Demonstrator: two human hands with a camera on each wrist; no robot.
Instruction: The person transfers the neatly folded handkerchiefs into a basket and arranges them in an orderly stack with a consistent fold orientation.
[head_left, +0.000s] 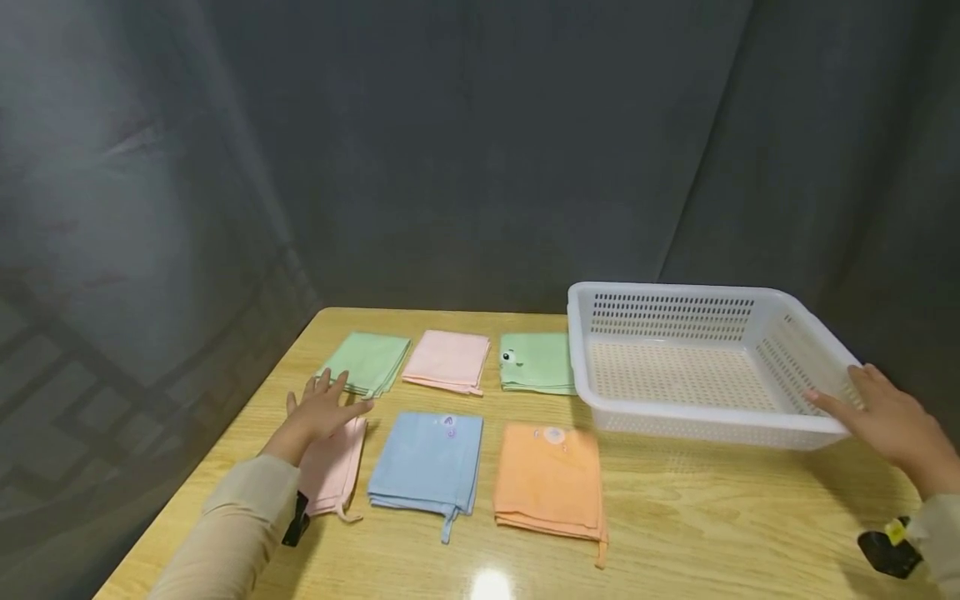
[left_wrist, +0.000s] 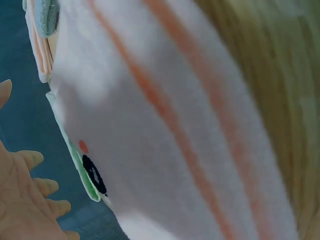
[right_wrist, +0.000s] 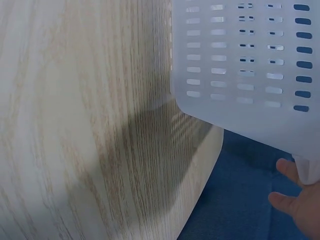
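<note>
My left hand [head_left: 318,412] is held with fingers spread above a folded pink towel [head_left: 333,471] at the table's left side. In the left wrist view, that towel [left_wrist: 130,130] fills much of the picture, showing orange stripes and a dark embroidered spot; the spread left hand [left_wrist: 25,200] holds nothing. At the right, my right hand [head_left: 888,421] grips the rim of a white plastic basket [head_left: 712,421], thumb on the inner side. The right wrist view shows fingertips of the right hand [right_wrist: 305,205] at the rim of the basket [right_wrist: 235,110].
A blue towel [head_left: 427,462] and an orange towel [head_left: 551,483] lie folded along the front. Behind them are a green towel [head_left: 371,358], a pink towel [head_left: 447,358] and another green towel [head_left: 540,371], partly hidden by the basket. Grey curtains [head_left: 480,167] surround the wooden table [head_left: 675,533].
</note>
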